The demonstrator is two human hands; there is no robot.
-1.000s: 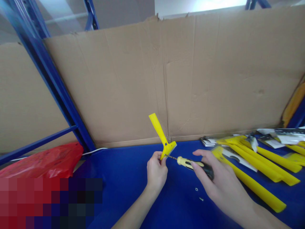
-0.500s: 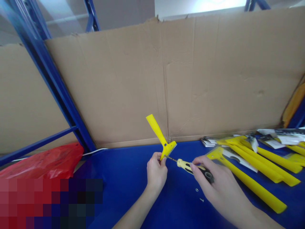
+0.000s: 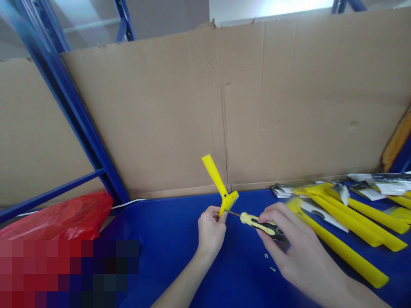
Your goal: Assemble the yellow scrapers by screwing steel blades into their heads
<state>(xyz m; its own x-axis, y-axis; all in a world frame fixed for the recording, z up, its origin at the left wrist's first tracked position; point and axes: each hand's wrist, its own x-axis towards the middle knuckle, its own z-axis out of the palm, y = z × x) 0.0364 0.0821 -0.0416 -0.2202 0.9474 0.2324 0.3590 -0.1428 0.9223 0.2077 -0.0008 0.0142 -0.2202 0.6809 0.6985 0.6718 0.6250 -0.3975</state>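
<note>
My left hand (image 3: 212, 226) is closed on one end of the head of a yellow plastic scraper (image 3: 215, 174), its handle pointing up and away to the left. A thin clear edge shows along the head's right side. In my right hand (image 3: 293, 244) is a screwdriver (image 3: 257, 223) with a cream and black handle, the fingers wrapped round its rear. The shaft's tip meets the scraper head just above my left fingers; the screw there is too small to make out clearly. Below the screwdriver, a small nut (image 3: 266, 256) and a small screw (image 3: 272, 269) lie on the blue table (image 3: 167, 248).
Several yellow scrapers (image 3: 349, 244) lie at the right, with white and black packets (image 3: 390, 184) behind them. A red plastic bag (image 3: 70, 218) sits at the left beside a blue metal post (image 3: 80, 124). Cardboard (image 3: 167, 111) walls off the back.
The scraper's handle has swung slightly right and its head has shifted a little right. My right hand has turned around the screwdriver, whose tip stays at the head.
</note>
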